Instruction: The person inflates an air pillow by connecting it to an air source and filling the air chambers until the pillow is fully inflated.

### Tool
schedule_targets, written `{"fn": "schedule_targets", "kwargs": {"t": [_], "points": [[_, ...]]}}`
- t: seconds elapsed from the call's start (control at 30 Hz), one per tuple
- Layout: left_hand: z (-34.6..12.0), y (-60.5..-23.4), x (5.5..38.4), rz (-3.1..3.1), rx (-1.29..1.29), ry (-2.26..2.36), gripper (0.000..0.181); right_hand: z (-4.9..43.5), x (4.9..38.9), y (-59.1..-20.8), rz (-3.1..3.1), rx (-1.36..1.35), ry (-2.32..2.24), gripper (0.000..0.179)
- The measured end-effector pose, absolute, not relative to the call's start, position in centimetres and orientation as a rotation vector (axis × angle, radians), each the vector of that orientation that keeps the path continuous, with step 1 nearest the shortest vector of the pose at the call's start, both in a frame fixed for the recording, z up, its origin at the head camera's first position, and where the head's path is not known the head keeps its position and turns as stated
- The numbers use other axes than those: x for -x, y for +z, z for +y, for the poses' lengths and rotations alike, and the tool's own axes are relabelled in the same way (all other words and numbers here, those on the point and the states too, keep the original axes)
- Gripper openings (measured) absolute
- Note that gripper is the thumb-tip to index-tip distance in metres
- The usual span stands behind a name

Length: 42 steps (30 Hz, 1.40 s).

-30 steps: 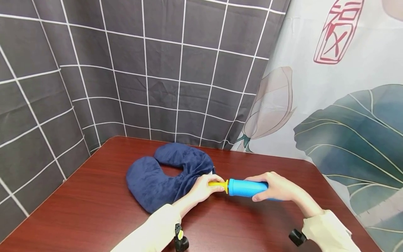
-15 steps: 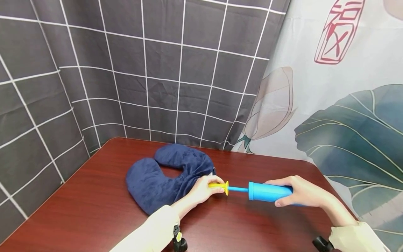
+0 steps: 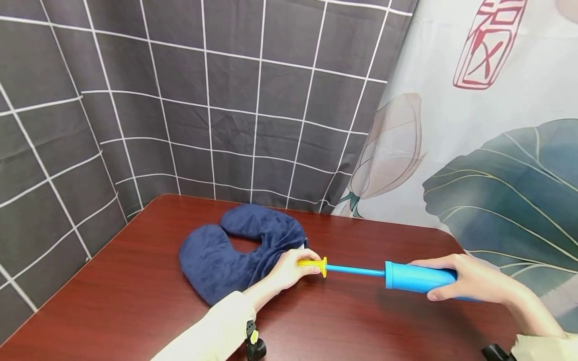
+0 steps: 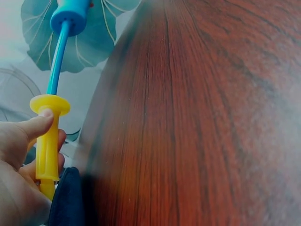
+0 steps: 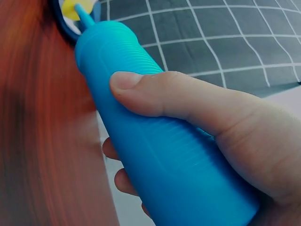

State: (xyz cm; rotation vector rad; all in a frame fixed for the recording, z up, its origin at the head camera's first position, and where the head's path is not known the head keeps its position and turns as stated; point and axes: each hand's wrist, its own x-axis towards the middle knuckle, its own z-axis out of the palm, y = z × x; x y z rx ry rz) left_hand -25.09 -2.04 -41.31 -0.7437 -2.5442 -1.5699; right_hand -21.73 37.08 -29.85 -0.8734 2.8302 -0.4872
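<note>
A hand pump with a blue ribbed barrel (image 3: 413, 277) and a yellow handle (image 3: 311, 264) lies level between the two hands. My left hand (image 3: 287, 271) grips the yellow handle, thumb near its flange. With thumb on one side and fingers on the other, my right hand (image 3: 474, 281) holds the barrel; the right wrist view shows this grip closely. The thin blue rod (image 3: 354, 270) is drawn far out between handle and barrel. A navy U-shaped neck pillow (image 3: 217, 260) lies right beside the left hand, its near right end partly hidden by that hand.
The reddish-brown wooden table (image 3: 135, 301) spreads under everything. Behind it hangs a dark grid-patterned curtain (image 3: 230, 125), and to the right a pale cloth (image 3: 451, 165) printed with leaves and a bud. Black wrist cameras (image 3: 255, 346) sit on the cream sleeves (image 3: 217, 326).
My right hand has moved to the right with the blue barrel, drawing the rod out from fully in to long. The left hand and the pillow stay nearly in place.
</note>
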Motion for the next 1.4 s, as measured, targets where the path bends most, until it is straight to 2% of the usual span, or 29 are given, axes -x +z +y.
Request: {"fn": "schedule_targets", "kwargs": {"t": [0.2,0.43,0.63,1.4], "points": [[-2.0,-41.1,25.0,-2.542,0.737,-1.577,0.019,38.4,21.6,-29.5,2.808,0.921,-0.502,0.058],[-1.8,-41.4,25.0,-2.544,0.714,-1.559,0.019,37.7,21.4,-29.9,2.844,0.891,-0.476,0.057],[-1.7,-41.2,24.7,-2.555,0.704,-1.551,0.019,36.3,21.6,-30.7,2.758,0.953,-0.629,0.055],[-1.7,-41.1,24.7,-2.543,0.682,-1.587,0.019,29.1,24.1,-31.9,2.717,0.982,-0.617,0.055]]}}
